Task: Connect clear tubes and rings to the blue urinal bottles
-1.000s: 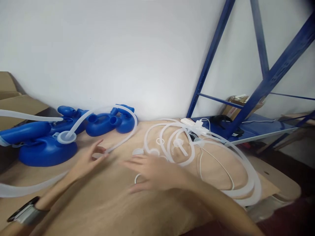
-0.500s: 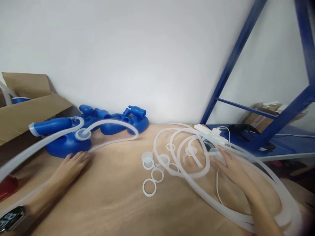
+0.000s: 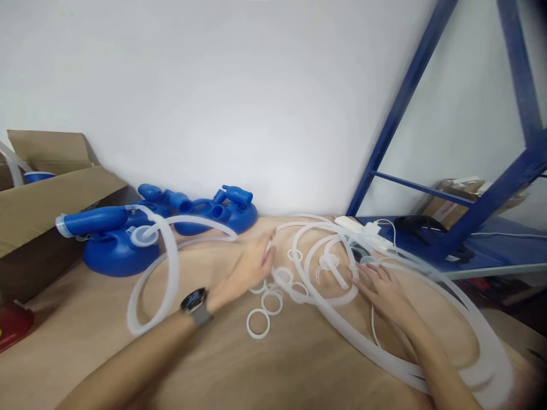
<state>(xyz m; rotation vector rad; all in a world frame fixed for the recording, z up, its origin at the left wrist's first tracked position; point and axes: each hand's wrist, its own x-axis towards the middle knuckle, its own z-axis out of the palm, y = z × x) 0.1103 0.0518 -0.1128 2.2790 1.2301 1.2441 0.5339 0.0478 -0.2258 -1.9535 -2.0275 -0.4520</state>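
Storeroom workbench: blue racking [image 3: 401, 108], cartons [image 3: 47, 193].

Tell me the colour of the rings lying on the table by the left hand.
The rings are translucent white, seen best in the head view, near the left hand.

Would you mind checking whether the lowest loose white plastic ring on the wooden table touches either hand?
Apart. The head view shows the lowest white plastic ring lying on bare wood, clear of the left hand and right hand.

Cardboard box [image 3: 40, 196] at left, blue shelving frame [image 3: 427, 142] at right, red object [image 3: 12, 324] beside table edge
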